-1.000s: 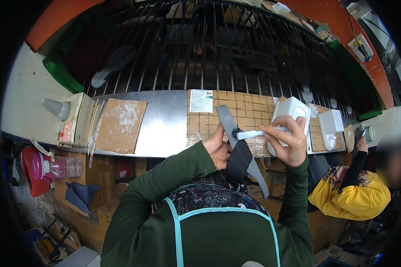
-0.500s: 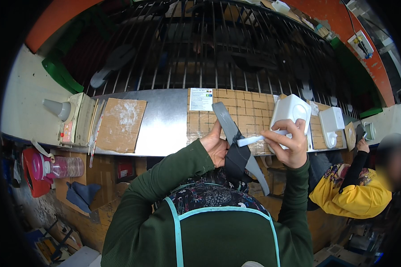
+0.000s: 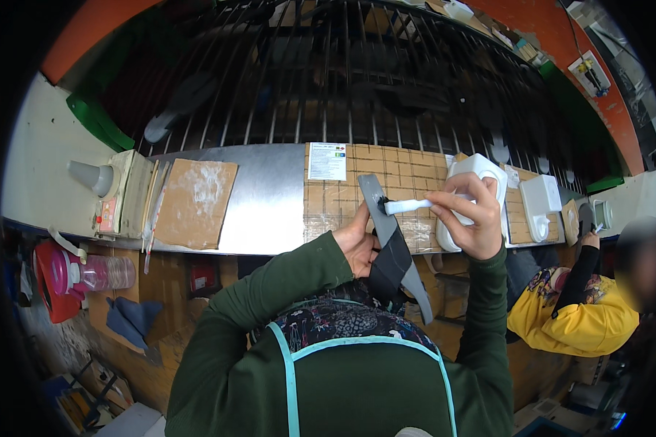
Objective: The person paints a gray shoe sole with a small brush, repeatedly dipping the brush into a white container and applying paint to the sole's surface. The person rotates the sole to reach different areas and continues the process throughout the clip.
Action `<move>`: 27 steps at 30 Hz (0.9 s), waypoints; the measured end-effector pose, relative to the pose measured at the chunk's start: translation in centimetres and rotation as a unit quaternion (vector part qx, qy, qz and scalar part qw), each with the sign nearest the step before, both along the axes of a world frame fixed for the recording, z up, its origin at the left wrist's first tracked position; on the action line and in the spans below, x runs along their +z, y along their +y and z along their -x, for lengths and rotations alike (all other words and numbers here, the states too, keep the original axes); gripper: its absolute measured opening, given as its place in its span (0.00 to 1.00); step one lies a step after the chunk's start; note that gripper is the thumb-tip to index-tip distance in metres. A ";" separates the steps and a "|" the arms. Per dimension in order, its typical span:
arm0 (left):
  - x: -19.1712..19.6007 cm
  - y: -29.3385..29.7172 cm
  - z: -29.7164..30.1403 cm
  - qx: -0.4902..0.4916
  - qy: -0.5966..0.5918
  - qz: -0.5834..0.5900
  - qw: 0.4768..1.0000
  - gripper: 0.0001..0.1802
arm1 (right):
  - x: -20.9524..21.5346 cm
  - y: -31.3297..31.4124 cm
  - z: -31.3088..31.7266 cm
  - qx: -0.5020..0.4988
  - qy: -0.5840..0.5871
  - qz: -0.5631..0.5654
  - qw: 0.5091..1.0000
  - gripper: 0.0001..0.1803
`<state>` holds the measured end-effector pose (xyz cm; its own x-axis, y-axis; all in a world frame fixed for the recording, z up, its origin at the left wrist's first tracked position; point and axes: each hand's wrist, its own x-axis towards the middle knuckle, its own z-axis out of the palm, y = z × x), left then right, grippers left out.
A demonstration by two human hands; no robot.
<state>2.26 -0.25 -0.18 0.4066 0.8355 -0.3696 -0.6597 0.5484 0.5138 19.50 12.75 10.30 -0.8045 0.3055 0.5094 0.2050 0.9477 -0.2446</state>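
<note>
Mid-frame, the left hand (image 3: 356, 246) grips the sandal (image 3: 413, 282), the right hand (image 3: 475, 211) pinches the white brush (image 3: 410, 206) — stroke lightly beside the strap (image 3: 392, 255); tip contact looks unclear.

Bare left hand (image 3: 358, 249) gripping a flat black-strapped grey sandal (image 3: 393, 256), bare right hand (image 3: 475, 216) pinching a slim white brush (image 3: 410, 206) against it, boxy white plastic container (image 3: 479, 164) partly behind that hand
</note>
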 end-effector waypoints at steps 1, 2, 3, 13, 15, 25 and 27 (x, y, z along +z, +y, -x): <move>-0.1 0.0 0.0 0.004 -0.015 0.023 1.000 0.65 | -0.1 0.0 -0.1 0.002 -0.002 -0.001 1.000 0.14; -0.2 0.1 0.0 0.003 -0.030 0.035 0.999 0.63 | -0.1 0.0 -0.1 0.002 -0.005 -0.005 1.000 0.14; -0.4 0.2 0.0 0.001 -0.044 0.047 0.998 0.62 | -0.2 0.0 -0.2 0.005 -0.001 -0.002 1.000 0.13; -0.8 0.3 0.3 -0.016 -0.044 0.041 0.998 0.60 | -0.6 -0.3 -0.9 0.016 -0.014 -0.013 1.000 0.14; -0.5 0.3 0.3 -0.022 -0.004 0.032 0.999 0.60 | -0.5 -0.4 -1.1 0.018 -0.021 -0.016 0.999 0.14; 0.0 0.1 -0.1 -0.016 -0.005 0.037 0.999 0.56 | 0.2 0.4 -1.0 0.020 0.024 0.038 0.999 0.12; -0.1 0.2 -0.2 -0.019 -0.012 0.047 0.999 0.54 | 0.3 0.5 -0.5 -0.006 0.040 0.014 0.999 0.12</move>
<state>2.43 -0.08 -0.27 0.4477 0.7814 -0.4348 -0.6493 0.6184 0.4427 20.01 13.28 10.57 -0.7581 0.3294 0.5628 0.1941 0.9379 -0.2875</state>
